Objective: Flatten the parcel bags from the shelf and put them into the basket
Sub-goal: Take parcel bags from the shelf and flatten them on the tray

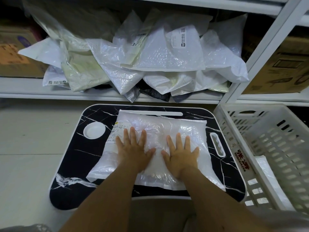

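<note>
A white bubble-lined parcel bag [155, 128] with a printed label lies flat on the black marble-patterned lap table [70, 158]. My left hand [133, 148] presses on its left half with straight, spread fingers. My right hand [180, 153] presses palm down on its right half, fingers spread the same way. A heap of several crumpled white, cream and dark parcel bags [138, 61] fills the shelf [33, 91] behind the table. The white slotted basket [234, 148] stands to the right of the table, with a flat white bag [265, 173] lying inside it.
Cardboard boxes stand on the shelf at the far left [15, 61] and in the bay to the right [280, 69]. A white shelf upright [260, 51] rises between the bag heap and the right box. Pale floor [30, 148] lies left of the table.
</note>
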`<move>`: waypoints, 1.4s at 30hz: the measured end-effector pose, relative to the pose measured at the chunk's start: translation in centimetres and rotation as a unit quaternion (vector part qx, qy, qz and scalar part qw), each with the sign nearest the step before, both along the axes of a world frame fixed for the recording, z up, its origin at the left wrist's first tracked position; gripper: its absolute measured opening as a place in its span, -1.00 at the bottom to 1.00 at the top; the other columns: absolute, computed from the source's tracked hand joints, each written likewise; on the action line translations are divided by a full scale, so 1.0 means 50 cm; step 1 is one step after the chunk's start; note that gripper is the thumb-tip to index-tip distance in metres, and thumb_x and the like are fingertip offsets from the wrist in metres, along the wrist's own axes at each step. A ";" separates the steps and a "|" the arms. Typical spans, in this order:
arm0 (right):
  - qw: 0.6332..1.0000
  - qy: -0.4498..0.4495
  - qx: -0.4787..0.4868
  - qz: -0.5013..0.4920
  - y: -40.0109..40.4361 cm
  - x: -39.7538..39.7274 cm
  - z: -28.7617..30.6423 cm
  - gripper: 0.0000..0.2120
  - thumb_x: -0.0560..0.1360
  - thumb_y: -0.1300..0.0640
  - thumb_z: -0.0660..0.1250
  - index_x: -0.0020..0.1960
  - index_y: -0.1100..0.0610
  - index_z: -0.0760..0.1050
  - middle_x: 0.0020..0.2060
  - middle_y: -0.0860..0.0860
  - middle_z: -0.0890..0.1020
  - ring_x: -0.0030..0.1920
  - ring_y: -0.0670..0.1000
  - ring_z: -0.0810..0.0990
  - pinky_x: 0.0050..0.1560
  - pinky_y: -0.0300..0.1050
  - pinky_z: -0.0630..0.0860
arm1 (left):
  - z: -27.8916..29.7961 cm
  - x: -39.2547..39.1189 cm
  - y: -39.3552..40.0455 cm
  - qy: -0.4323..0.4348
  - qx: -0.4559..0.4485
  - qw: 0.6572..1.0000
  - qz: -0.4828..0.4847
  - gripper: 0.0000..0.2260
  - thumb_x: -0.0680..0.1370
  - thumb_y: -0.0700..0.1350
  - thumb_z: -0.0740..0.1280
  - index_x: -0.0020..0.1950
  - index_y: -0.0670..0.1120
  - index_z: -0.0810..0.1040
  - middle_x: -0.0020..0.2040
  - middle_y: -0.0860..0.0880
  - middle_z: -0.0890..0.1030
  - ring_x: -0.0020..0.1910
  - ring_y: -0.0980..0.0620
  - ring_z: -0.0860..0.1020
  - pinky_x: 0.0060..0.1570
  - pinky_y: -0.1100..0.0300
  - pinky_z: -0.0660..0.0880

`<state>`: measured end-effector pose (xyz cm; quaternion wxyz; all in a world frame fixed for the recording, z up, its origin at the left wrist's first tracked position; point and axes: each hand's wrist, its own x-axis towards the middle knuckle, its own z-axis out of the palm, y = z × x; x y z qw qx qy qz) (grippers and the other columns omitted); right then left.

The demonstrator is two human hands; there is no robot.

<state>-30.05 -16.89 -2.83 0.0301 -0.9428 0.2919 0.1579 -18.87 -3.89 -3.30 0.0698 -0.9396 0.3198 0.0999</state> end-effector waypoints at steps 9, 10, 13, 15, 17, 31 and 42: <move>0.998 -0.043 -0.027 -0.038 0.016 0.026 0.033 -0.45 0.59 -0.24 -0.19 0.48 -0.08 0.21 0.44 0.07 0.33 0.48 0.23 0.15 0.41 0.40 -0.02 | 0.024 0.003 -0.004 0.029 -0.012 1.000 -0.003 -0.40 0.58 0.29 -0.23 0.56 0.06 -0.08 0.56 -0.21 -0.02 0.53 -0.25 -0.04 0.42 -0.29 -0.07; 0.995 -0.076 -0.044 -0.046 0.020 0.036 0.043 -0.47 0.60 -0.21 -0.16 0.41 -0.04 0.31 0.35 0.07 0.43 0.42 0.18 0.25 0.41 0.38 0.00 | 0.034 0.007 -0.007 0.010 -0.051 0.999 -0.002 -0.46 0.61 0.23 -0.20 0.52 0.04 0.12 0.50 -0.20 0.19 0.48 -0.21 0.15 0.41 -0.25 0.06; 0.983 -0.168 -0.055 -0.047 0.024 0.070 0.058 -0.55 0.61 -0.18 -0.10 0.35 -0.02 0.34 0.33 0.06 0.41 0.42 0.11 0.26 0.46 0.30 -0.04 | 0.054 0.032 -0.020 -0.079 -0.165 0.983 -0.006 -0.63 0.64 0.09 -0.06 0.30 -0.02 0.37 0.21 -0.06 0.44 0.21 -0.06 0.40 0.29 -0.05 0.28; 0.982 -0.183 -0.037 -0.007 0.021 0.095 0.052 -0.57 0.61 -0.20 -0.09 0.42 -0.10 0.22 0.48 0.06 0.23 0.52 0.14 0.07 0.45 0.33 -0.11 | 0.049 0.051 -0.028 -0.087 -0.158 0.984 -0.010 -0.61 0.63 0.08 -0.04 0.43 0.00 0.23 0.39 -0.13 0.30 0.39 -0.12 0.26 0.41 -0.12 0.15; 0.985 -0.170 -0.014 0.025 0.020 0.113 0.041 -0.53 0.61 -0.23 -0.14 0.50 -0.19 0.06 0.57 0.03 -0.01 0.56 0.16 -0.14 0.44 0.35 -0.19 | 0.037 0.064 -0.033 -0.063 -0.132 0.989 -0.015 -0.52 0.64 0.13 -0.13 0.56 0.08 -0.07 0.57 -0.12 -0.08 0.55 -0.15 -0.12 0.46 -0.22 -0.12; 0.998 -0.034 -0.020 0.050 0.012 0.130 -0.034 -0.41 0.58 -0.32 -0.25 0.50 -0.20 -0.41 0.54 0.01 -0.33 0.52 0.22 -0.34 0.43 0.40 -0.23 | -0.025 0.072 -0.038 -0.012 -0.058 0.998 -0.014 -0.51 0.62 0.15 -0.27 0.50 0.09 -0.39 0.54 -0.09 -0.34 0.50 -0.21 -0.34 0.41 -0.33 -0.24; 0.997 -0.072 0.020 0.036 0.011 0.127 -0.048 -0.47 0.59 -0.27 -0.28 0.51 -0.24 -0.34 0.56 -0.04 -0.27 0.53 0.19 -0.32 0.43 0.41 -0.17 | -0.029 0.073 -0.042 0.011 -0.065 0.998 -0.005 -0.51 0.63 0.15 -0.23 0.54 0.12 -0.30 0.55 -0.07 -0.31 0.51 -0.19 -0.33 0.41 -0.34 -0.21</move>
